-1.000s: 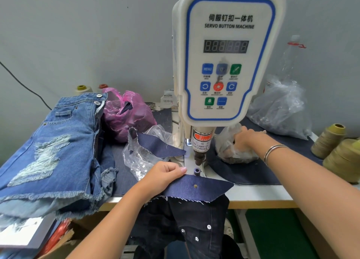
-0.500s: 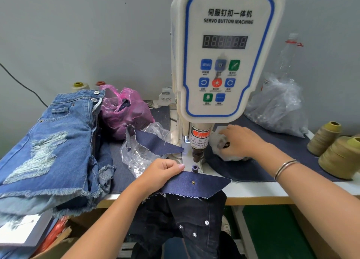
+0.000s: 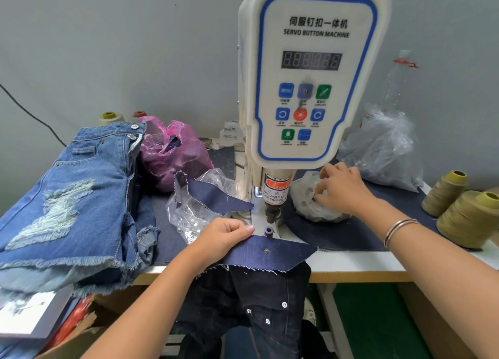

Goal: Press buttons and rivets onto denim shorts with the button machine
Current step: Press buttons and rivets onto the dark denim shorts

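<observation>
The white servo button machine (image 3: 310,75) stands mid-table, its punch head (image 3: 271,213) above a small purple die (image 3: 268,231). A dark denim flap (image 3: 275,253) with one brass rivet lies just in front of the die; my left hand (image 3: 224,236) pinches its left edge. Dark shorts (image 3: 251,310) with several silver studs hang below the table edge. My right hand (image 3: 340,188) has its curled fingertips in a small white plastic bag (image 3: 310,204) of fasteners right of the punch. What the fingers hold is hidden.
A stack of light blue ripped denim shorts (image 3: 73,202) covers the left of the table. Behind lie a pink bag (image 3: 172,153), a clear bag of rivets (image 3: 194,213) and a dark denim scrap (image 3: 216,196). A large clear bag (image 3: 383,153) and olive thread cones (image 3: 469,215) stand right.
My right hand has come out from deeper behind the machine head and now picks at the top of the white bag. The left hand and flap have stayed put.
</observation>
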Available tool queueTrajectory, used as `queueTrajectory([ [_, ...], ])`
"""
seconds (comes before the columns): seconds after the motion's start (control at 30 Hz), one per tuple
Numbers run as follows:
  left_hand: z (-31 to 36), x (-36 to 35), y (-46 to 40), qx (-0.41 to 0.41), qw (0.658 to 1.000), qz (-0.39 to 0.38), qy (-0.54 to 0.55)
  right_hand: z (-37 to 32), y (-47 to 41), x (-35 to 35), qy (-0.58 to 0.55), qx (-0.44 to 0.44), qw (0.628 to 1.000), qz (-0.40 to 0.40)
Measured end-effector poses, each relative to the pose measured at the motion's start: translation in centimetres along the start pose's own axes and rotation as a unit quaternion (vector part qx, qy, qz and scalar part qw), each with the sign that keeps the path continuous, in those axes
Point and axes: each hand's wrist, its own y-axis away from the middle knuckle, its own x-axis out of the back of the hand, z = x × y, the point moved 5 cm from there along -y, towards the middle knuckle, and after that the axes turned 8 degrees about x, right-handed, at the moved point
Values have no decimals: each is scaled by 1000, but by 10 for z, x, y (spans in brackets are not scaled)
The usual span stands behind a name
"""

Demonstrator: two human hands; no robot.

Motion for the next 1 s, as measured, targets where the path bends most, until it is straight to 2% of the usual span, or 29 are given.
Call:
queueTrajectory([
  [0.07,0,0,0,0,1000,0,1,-6,-2,-3,92,17,995,-17],
  [0.17,0,0,1,4,1000,3,-1,-15,-11,-7,149,3,988,-37],
  [0.3,1,0,2,8,1000,1,0,-24,-19,-14,164,-47,983,-65],
  [0.47,1,0,2,7,1000,-3,4,-32,-20,-13,187,-36,979,-74],
  [0.73,4,0,4,9,1000,-4,6,-25,-16,-3,153,-54,984,-74],
  [0.83,6,-1,5,11,1000,-4,16,-24,-12,7,128,-62,987,-74],
  [0.9,7,-1,4,11,1000,-8,22,-22,-6,21,90,-70,993,-27],
  [0.97,7,-2,3,6,1000,-15,26,-20,5,38,-23,-87,994,67],
  [1.0,7,-2,3,2,999,-18,33,-21,15,45,-142,-103,979,108],
])
